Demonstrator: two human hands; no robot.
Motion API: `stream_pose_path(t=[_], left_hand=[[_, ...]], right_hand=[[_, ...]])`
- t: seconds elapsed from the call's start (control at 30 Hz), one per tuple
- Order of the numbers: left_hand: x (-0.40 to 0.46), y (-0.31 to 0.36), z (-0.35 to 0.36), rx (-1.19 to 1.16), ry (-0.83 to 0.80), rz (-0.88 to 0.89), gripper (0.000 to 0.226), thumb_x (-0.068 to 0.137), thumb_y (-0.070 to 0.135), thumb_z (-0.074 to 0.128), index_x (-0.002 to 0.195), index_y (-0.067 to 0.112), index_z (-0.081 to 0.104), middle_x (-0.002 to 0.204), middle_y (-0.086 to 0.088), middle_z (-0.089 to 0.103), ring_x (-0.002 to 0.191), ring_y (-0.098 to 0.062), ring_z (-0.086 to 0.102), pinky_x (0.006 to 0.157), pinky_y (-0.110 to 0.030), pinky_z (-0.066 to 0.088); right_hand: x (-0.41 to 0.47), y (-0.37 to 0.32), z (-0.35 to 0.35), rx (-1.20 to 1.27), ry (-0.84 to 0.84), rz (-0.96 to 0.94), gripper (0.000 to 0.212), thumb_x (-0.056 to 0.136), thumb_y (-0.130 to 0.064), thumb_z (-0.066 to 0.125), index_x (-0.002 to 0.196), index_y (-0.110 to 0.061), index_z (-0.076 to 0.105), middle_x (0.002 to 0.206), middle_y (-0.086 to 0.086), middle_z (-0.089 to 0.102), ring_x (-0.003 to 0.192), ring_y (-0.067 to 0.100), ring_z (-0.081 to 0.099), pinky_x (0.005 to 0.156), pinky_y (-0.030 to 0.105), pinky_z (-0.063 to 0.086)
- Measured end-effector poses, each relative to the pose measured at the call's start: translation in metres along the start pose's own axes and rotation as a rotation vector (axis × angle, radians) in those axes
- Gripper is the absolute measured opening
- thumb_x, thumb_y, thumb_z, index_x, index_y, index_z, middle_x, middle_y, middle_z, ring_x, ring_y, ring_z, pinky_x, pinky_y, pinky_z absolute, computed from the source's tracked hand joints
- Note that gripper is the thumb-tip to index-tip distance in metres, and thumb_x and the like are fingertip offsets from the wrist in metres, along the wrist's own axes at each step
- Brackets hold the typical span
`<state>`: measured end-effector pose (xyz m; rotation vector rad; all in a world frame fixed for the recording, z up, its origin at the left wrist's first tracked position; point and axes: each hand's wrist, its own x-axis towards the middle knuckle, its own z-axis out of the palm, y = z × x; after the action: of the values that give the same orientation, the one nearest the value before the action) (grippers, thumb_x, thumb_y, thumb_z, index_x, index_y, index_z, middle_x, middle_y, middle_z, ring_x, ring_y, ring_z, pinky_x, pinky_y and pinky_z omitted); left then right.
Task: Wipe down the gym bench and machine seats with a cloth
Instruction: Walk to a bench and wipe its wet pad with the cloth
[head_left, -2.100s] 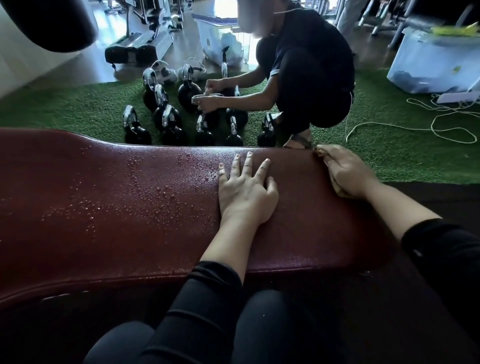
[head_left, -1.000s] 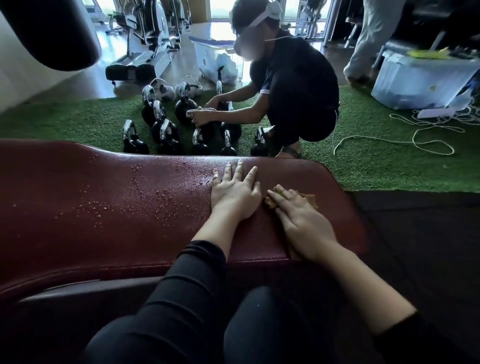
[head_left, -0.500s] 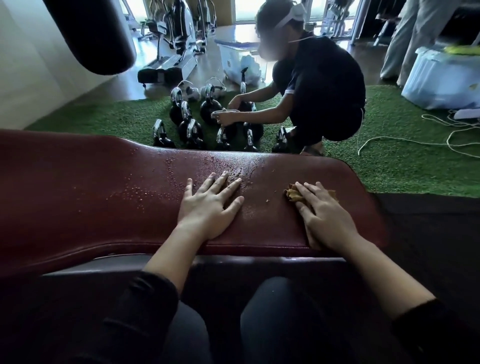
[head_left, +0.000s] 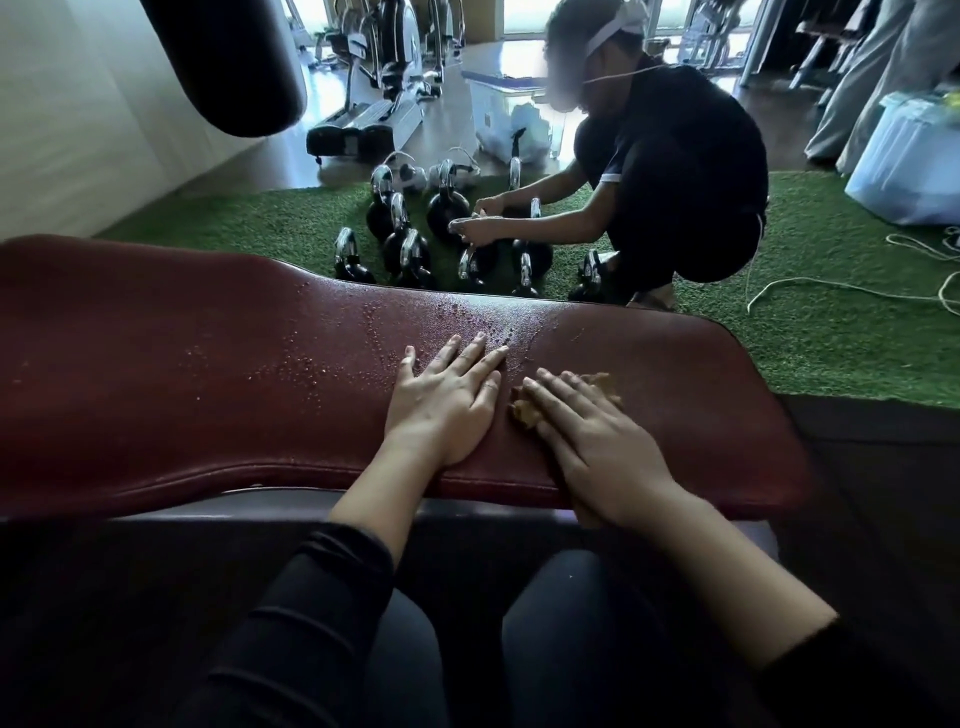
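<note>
Flat: hands (head_left: 524, 415) on bench (head_left: 208, 374), right pressing cloth (head_left: 605, 387).

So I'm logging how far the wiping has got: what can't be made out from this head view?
- Cloth: mostly hidden under the right hand; only tan edges show.
- Bench: left end cut off by the frame edge; frame below lost in shadow.
- Pad under the left hand: covered, wetness unknown.
- Kettlebells: partly hidden behind the bench's far edge.

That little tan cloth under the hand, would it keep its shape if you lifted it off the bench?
Probably not: the cloth lies crumpled under the flat right hand, so it looks floppy and light. Pushed over the wet bench, it would likely bunch.
</note>
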<state>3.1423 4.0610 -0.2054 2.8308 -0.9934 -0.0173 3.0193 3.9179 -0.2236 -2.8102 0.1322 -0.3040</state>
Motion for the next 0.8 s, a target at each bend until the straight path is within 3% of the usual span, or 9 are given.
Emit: stream_pose_path(t=[0.17,0.3,0.43,0.53,0.63,0.73,0.8], left_hand=[[-0.001,-0.001,0.000,0.002,0.001,0.008,0.049,0.102,0.049,0.018,0.150,0.049,0.010,0.160,0.021,0.002,0.147,-0.003,-0.001,0.119,-0.048,-0.005],[0.000,0.000,0.001,0.004,0.004,0.002,0.049,0.102,0.048,0.017,0.150,0.049,0.010,0.160,0.021,0.002,0.148,-0.003,-0.001,0.118,-0.048,-0.006],[0.001,0.000,0.001,0.007,0.008,0.002,0.048,0.102,0.046,0.017,0.150,0.048,0.010,0.160,0.021,0.003,0.148,-0.003,0.000,0.118,-0.049,-0.004],[0.001,-0.001,0.001,0.000,0.013,0.003,0.048,0.102,0.045,0.018,0.150,0.048,0.011,0.159,0.022,0.004,0.147,-0.003,0.001,0.118,-0.048,-0.003],[0.001,-0.002,0.001,-0.024,0.025,0.001,0.048,0.103,0.043,0.019,0.150,0.048,0.014,0.159,0.023,0.005,0.147,-0.001,0.002,0.119,-0.047,-0.002],[0.001,-0.002,0.001,-0.022,0.024,0.001,0.048,0.103,0.044,0.019,0.151,0.047,0.014,0.159,0.023,0.005,0.147,-0.001,0.003,0.119,-0.047,-0.003],[0.001,-0.002,0.002,-0.020,0.023,0.004,0.048,0.103,0.044,0.019,0.151,0.047,0.013,0.159,0.023,0.005,0.147,-0.002,0.002,0.119,-0.047,-0.003]], right_hand=[[-0.033,0.045,-0.010,-0.004,0.014,-0.195,0.049,0.098,-0.045,0.025,0.145,-0.034,0.032,0.152,-0.016,0.027,0.142,0.003,0.019,0.117,0.020,0.012],[-0.019,0.095,-0.027,0.113,-0.072,0.054,0.039,0.097,-0.050,0.031,0.135,-0.053,0.023,0.151,-0.022,0.024,0.141,-0.003,0.013,0.115,0.018,0.008],[0.020,0.082,-0.025,0.085,-0.116,0.184,0.046,0.100,-0.037,0.034,0.143,-0.044,0.020,0.155,-0.020,0.013,0.142,-0.001,0.006,0.116,0.025,0.006],[0.027,0.033,-0.011,0.031,-0.088,0.066,0.048,0.099,-0.044,0.029,0.146,-0.039,0.019,0.155,-0.021,0.009,0.144,0.002,0.004,0.112,0.018,0.002],[-0.005,0.002,0.000,-0.029,-0.003,-0.194,0.053,0.097,-0.047,0.021,0.147,-0.031,0.028,0.155,-0.012,0.021,0.144,0.009,0.015,0.115,0.016,0.001],[-0.035,0.024,-0.005,-0.015,-0.013,-0.362,0.048,0.100,-0.037,0.027,0.146,-0.025,0.033,0.154,-0.010,0.027,0.144,0.011,0.020,0.118,0.025,0.015],[-0.042,0.052,-0.015,0.012,-0.032,-0.357,0.046,0.099,-0.035,0.031,0.145,-0.028,0.033,0.153,-0.012,0.028,0.143,0.008,0.021,0.117,0.026,0.016]])
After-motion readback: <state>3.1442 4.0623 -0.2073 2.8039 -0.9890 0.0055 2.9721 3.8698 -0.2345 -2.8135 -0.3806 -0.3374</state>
